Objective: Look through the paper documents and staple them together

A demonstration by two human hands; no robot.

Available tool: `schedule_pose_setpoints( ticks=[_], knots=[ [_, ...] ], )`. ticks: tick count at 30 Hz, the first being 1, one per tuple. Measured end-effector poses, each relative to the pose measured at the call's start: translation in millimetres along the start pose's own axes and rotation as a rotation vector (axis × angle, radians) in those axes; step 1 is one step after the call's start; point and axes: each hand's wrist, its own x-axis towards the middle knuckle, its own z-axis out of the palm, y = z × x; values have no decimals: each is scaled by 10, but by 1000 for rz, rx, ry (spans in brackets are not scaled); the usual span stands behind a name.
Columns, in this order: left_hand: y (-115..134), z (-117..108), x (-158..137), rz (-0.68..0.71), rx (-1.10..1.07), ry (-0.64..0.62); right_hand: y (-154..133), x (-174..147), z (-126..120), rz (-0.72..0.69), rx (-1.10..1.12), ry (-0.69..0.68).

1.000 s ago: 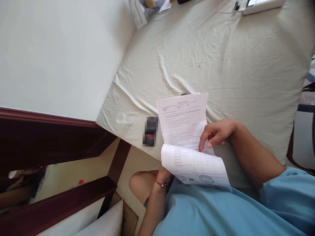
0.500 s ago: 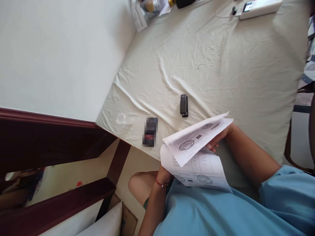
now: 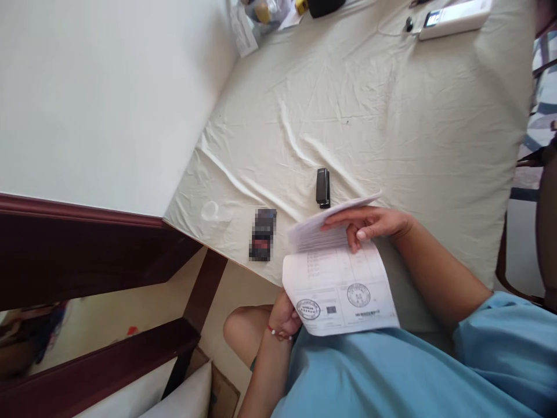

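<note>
A stapled bundle of printed papers (image 3: 339, 290) with two round stamps lies at the near edge of the cloth-covered table (image 3: 391, 116). My left hand (image 3: 282, 316), with a red bracelet at the wrist, grips the bundle's lower left corner from beneath. My right hand (image 3: 369, 223) rests on the upper sheets, which are folded back toward the far side, and pinches them with fingers and thumb. A black stapler (image 3: 322, 187) lies on the cloth just beyond the papers, apart from both hands.
A small dark blurred object (image 3: 262, 234) and a clear round lid (image 3: 210, 210) lie left of the papers near the table corner. A white device (image 3: 452, 14) and clutter sit at the far edge. A white wall and dark wooden rail (image 3: 87, 249) run along the left.
My right hand has turned the top sheet over and away from me, folding it back and laying it flat. The stapler it hid is uncovered. My left hand has held its corner throughout.
</note>
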Motion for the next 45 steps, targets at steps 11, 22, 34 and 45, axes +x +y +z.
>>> schedule_pose_setpoints(
  ticks=[11, 22, 34, 45],
  knots=[
    [535, 64, -807, 70, 16, 40, -117, 14, 50, -196, 67, 649],
    [216, 130, -943, 123, 33, 227, -62, -16, -61, 224, -56, 619],
    [8, 159, -772, 146, 319, 287, 46, 22, 41, 41, 62, 243],
    [-40, 95, -596, 374, 768, 54, 26, 89, 18, 146, 227, 893]
  ],
)
